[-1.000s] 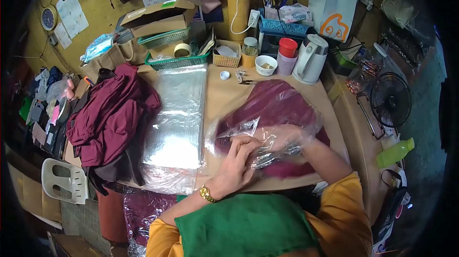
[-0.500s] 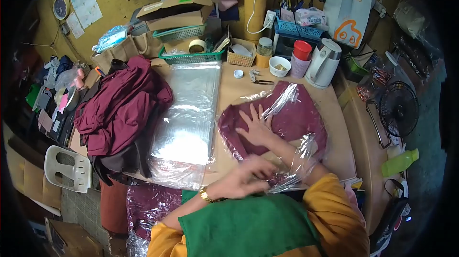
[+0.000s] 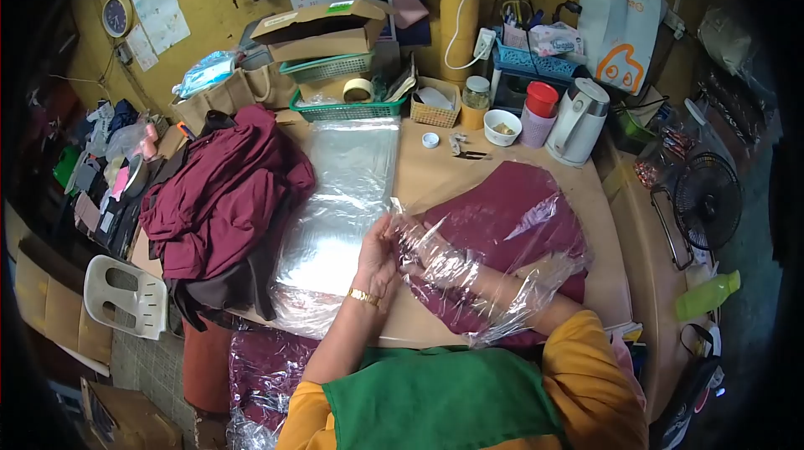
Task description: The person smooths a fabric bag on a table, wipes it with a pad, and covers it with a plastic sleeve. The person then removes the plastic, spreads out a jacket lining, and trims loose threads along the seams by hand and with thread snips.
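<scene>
One hand (image 3: 416, 237) inside clear bag (image 3: 536, 220)

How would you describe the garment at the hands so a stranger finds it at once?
On the brown worktable, look right of the stacked clear bags. There lies the maroon garment, under clear film that also covers the right hand. Unlike the maroon heap farther left, it has film over it.

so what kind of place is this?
Probably a small garment-packing workspace: a heap of maroon cloth, a flat stack of clear plastic, and a maroon piece inside a transparent bag.
</scene>
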The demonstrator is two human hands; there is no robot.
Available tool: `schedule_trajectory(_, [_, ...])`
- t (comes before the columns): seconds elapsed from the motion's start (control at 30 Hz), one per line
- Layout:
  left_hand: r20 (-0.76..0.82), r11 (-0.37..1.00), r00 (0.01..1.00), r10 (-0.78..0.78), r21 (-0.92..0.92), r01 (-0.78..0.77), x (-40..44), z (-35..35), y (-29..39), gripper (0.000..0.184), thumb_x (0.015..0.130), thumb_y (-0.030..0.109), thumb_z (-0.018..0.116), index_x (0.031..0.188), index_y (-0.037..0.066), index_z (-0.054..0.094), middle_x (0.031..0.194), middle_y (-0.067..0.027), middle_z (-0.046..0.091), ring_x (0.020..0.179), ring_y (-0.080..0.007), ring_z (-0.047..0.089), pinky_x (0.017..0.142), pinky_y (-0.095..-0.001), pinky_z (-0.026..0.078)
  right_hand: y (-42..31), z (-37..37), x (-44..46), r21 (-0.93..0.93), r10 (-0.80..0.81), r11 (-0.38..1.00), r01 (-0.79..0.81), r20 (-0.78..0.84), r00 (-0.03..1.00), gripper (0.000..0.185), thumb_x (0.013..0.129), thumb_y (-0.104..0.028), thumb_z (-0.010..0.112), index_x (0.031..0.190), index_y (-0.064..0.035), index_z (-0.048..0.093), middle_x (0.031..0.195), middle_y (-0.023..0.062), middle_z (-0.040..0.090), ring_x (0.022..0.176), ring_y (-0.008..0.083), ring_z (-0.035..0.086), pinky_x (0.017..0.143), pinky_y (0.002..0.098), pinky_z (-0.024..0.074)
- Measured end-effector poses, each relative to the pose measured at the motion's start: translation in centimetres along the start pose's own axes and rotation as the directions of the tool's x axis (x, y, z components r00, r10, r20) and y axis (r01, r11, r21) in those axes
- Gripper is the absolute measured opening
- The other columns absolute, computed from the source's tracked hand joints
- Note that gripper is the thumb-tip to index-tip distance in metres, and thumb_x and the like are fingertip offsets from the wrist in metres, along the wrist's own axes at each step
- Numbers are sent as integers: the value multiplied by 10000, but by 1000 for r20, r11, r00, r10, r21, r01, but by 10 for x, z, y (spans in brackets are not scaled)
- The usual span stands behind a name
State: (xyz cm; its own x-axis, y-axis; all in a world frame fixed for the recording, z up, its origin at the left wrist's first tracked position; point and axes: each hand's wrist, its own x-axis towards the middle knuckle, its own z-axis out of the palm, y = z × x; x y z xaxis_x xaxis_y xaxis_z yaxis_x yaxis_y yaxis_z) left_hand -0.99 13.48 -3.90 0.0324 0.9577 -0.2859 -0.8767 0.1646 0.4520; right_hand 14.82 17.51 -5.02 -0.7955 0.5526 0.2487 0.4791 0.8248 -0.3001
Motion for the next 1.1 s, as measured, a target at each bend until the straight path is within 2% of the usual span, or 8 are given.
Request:
schedule_trajectory(0.17, [35, 849, 958, 286, 454, -270, -37, 19, -18, 813, 871, -68, 611, 1525, 17, 136, 1204, -172, 596, 1086, -208, 606, 939, -307, 510, 25, -3, -5, 586, -160, 800, 129, 1, 987, 539, 911, -311, 592, 1376, -52, 502, 1435, 206, 461, 1319, 295, 476, 1184, 505, 185])
schedule_trajectory(0.3, [-10, 771, 955, 297, 592, -233, -76, 9, -12, 805, 854, -156, 501, 1540, 53, 134, 1233, -197, 603, 988, -175, 642, 888, -267, 518, 26, -98, -8, -226, 411, 886, -406, -27, 911, 492, 904, -344, 618, 1292, -48, 556, 1392, 212, 485, 1404, 320, 336, 1194, 499, 147])
schedule_trajectory(0.43, [17, 784, 947, 320, 556, -275, -110, 10, -26, 825, 817, -157, 523, 1535, 21, 159, 1086, -131, 671, 791, -79, 585, 761, -201, 482, 75, -39, -30, -268, 398, 834, -483, -314, 862, 533, 917, -355, 602, 1338, -47, 493, 1451, 214, 398, 1429, 362, 264, 1183, 540, 148])
schedule_trajectory(0.53, [45, 685, 970, 238, 700, -201, -126, -14, -23, 830, 806, -161, 533, 1530, 20, 171, 1097, -144, 669, 833, -79, 601, 764, -195, 476, 62, -40, -35, 102, -27, 994, 41, -139, 990, 484, 936, -297, 572, 1320, -20, 475, 1439, 211, 388, 1385, 375, 326, 1170, 516, 207])
schedule_trajectory(0.63, [-5, 670, 969, 248, 723, -168, -143, -18, -19, 834, 789, -178, 536, 1521, 23, 190, 1159, -175, 641, 947, -112, 622, 792, -210, 495, 76, -55, -29, -425, 40, 902, -75, -90, 995, 443, 915, -269, 592, 1277, -30, 502, 1365, 206, 452, 1315, 358, 400, 1156, 455, 253])
schedule_trajectory(0.87, [77, 679, 965, 252, 696, -233, -145, -33, 7, 843, 802, -152, 599, 1514, 93, 221, 1310, -150, 534, 1105, -187, 579, 930, -296, 494, 102, -40, -16, -18, 107, 993, -120, -339, 935, 370, 896, -294, 602, 1149, -26, 576, 1242, 218, 528, 1263, 373, 435, 1142, 496, 265])
schedule_trajectory(0.97, [81, 465, 965, 251, 864, -193, -133, -34, 19, 798, 799, -84, 664, 1486, 86, 295, 1340, -142, 491, 1061, -215, 562, 901, -350, 502, 99, -36, -15, -224, -220, 963, 152, -323, 920, 359, 904, -311, 594, 1131, -32, 576, 1221, 204, 538, 1226, 365, 461, 1081, 494, 326])
schedule_trajectory(1.1, [443, -232, 776, 448, 896, -378, -101, 43, 42, 709, 751, 80, 793, 1374, 46, 456, 1343, -193, 482, 1169, -339, 527, 971, -420, 456, 61, -42, -6, -201, 303, 935, -293, 20, 953, 397, 911, -388, 588, 1090, -34, 599, 1107, 148, 565, 1090, 342, 527, 927, 448, 392])
